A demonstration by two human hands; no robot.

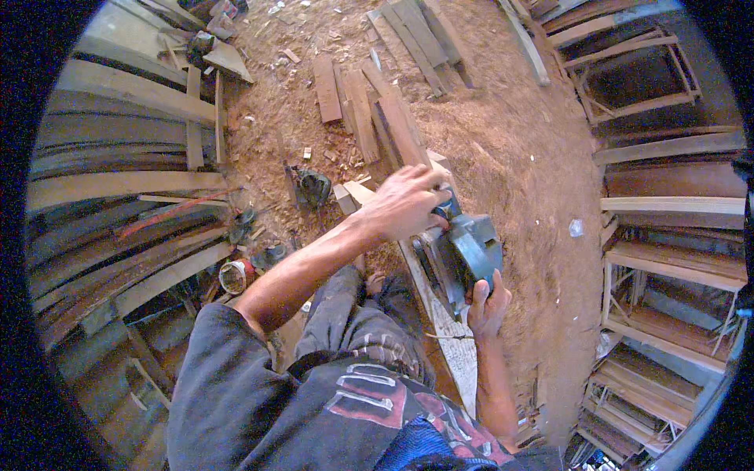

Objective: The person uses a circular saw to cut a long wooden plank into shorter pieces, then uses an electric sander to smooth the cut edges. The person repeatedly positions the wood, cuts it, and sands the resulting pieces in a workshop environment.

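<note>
Planer point(477, 245) over a pale board point(458, 357): left hand point(402, 204), grip wrapped around its front knob point(444, 207); right hand point(488, 308), grip curled around its rear; uneven pressure could tilt it, gouging the board.

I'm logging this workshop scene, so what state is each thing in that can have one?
Teal power tool: held two-handed; running or not, unclear
Left hand: closed on its front
Right hand: closed on its rear
Pale board: partly covered by the tool
Floor: strewn with shavings
Dark tool: on the floor, unheld
Grey boards: lying on the floor
</note>
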